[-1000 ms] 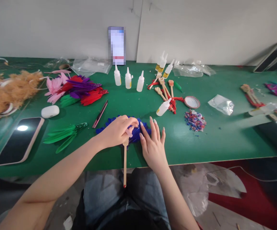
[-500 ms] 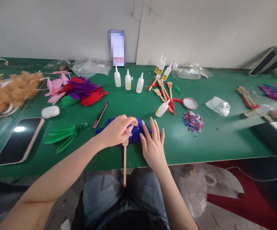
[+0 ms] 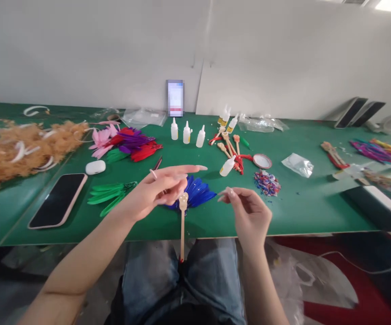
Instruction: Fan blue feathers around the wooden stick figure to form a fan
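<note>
A fan of blue feathers lies on the green table near its front edge. Its wooden stick handle hangs over the edge toward my lap. My left hand hovers just left of and above the fan, fingers stretched to the right, holding nothing. My right hand is raised to the right of the fan, fingers loosely curled and apart, with nothing in it. Neither hand touches the feathers.
Three glue bottles stand behind, and another bottle lies by wooden sticks with red cords. Also here are a sequin pile, green feathers, mixed feathers, a phone, an earbud case and tan fluff.
Both hands have lifted off the blue feathers, the left opening out and the right drawing back to the right. The fan now lies uncovered. The camera has tilted upward.
</note>
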{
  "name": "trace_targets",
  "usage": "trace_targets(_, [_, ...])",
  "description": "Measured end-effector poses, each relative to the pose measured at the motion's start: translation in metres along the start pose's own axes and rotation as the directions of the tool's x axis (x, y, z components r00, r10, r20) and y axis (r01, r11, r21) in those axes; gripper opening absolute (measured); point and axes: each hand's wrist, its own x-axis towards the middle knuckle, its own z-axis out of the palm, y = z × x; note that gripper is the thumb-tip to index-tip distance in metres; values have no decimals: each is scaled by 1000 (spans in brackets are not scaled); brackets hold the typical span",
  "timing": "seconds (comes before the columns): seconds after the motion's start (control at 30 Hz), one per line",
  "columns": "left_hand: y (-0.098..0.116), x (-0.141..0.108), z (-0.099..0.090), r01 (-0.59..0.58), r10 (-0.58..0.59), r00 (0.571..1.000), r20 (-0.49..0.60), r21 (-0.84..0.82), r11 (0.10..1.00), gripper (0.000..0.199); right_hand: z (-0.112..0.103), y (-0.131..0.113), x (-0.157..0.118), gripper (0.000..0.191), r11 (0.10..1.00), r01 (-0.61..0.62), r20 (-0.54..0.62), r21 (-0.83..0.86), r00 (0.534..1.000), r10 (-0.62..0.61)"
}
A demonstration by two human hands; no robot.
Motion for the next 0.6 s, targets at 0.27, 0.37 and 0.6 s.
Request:
trace_targets(0.27, [7, -38, 21, 116, -83, 993, 90, -482, 869, 38, 25, -59, 7, 12, 949, 310, 233, -54, 928, -290])
trace_targets(0.37, [4, -49, 30, 114, -88, 993, 74, -547, 829, 38, 35, -59, 2, 10, 908, 399, 226, -131, 903, -364])
trace_targets(0.6, [-8, -71, 48, 70, -43, 998, 56, -690, 721, 44, 41, -38, 0, 18, 935, 317, 285, -161, 922, -263])
